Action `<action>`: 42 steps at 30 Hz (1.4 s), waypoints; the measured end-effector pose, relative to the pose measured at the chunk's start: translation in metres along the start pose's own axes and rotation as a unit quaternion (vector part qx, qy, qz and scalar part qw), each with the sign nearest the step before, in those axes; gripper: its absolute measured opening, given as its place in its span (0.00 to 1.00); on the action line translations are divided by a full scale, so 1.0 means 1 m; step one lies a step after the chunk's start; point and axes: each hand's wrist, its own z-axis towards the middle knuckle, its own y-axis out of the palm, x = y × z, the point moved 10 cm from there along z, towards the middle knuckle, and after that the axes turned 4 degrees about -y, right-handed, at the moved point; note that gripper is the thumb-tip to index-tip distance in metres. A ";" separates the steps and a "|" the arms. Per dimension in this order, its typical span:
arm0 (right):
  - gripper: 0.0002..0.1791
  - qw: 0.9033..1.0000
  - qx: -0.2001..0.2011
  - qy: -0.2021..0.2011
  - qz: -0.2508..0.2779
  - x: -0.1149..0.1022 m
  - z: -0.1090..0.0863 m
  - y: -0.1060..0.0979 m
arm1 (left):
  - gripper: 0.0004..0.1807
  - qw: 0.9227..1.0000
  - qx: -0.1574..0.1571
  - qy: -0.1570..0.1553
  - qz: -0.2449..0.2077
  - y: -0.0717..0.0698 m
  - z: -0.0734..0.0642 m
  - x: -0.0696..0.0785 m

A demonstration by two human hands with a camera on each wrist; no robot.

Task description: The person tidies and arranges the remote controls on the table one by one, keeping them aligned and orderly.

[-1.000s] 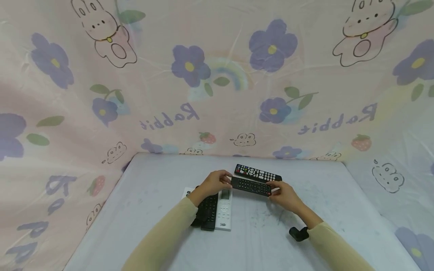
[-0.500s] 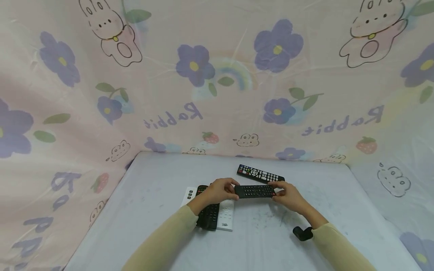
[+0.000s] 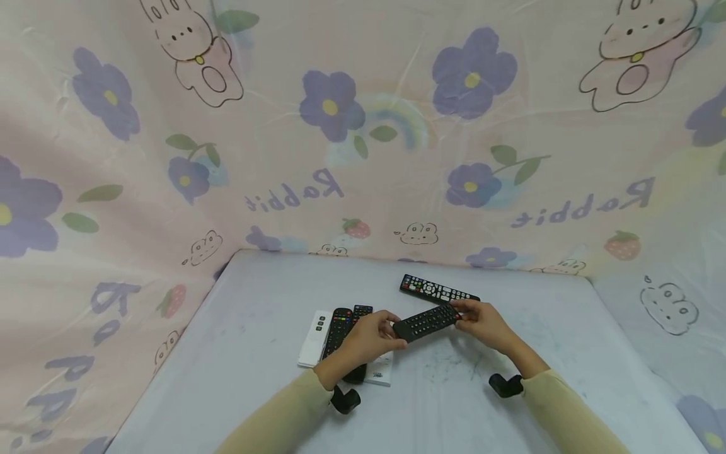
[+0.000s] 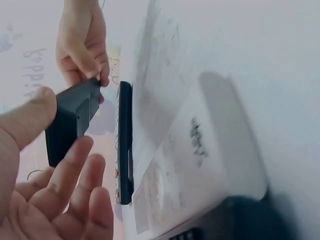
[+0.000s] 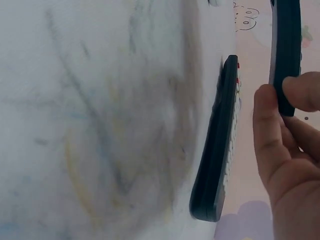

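Observation:
A black remote control [image 3: 426, 322] is held above the table between both hands, its left end tilted toward the person. The left hand [image 3: 371, 342] pinches its left end between thumb and fingers, as the left wrist view shows, with the remote's underside [image 4: 70, 117] facing that camera. At the other end the right hand [image 3: 482, 323] pinches it between thumb and fingertips. Behind it lies a second black remote with white buttons [image 3: 433, 289], flat on the table. Below the left forearm lie a white remote [image 3: 315, 338], black remotes [image 3: 339, 328] and another white remote [image 3: 380, 371], partly hidden by that hand.
The white table [image 3: 255, 391] carries faint smudges right of the middle. A patterned curtain [image 3: 374, 183] with flowers and rabbits stands close behind the back edge and along the sides. Black wrist devices [image 3: 346, 400] hang below each sleeve.
The held remote has come away from the remote behind it, toward the person, and its left end has swung nearer. The left hand moved right and nearer, uncovering more of the row of remotes.

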 end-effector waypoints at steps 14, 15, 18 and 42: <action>0.25 1.000 -0.020 -0.022 -0.001 -0.004 0.008 0.005 | 0.25 0.998 0.049 -0.040 -0.027 0.011 -0.022 -0.009; 0.25 0.999 -0.023 -0.025 0.003 -0.004 0.008 0.006 | 0.26 0.997 0.053 -0.043 -0.022 0.012 -0.023 -0.009; 0.25 0.999 -0.034 -0.035 0.013 -0.006 0.008 0.009 | 0.26 0.996 0.068 -0.051 -0.001 0.016 -0.028 -0.009; 0.25 0.996 -0.071 -0.038 -0.024 -0.020 0.036 0.040 | 0.17 0.987 0.147 -0.055 0.034 0.036 -0.054 -0.013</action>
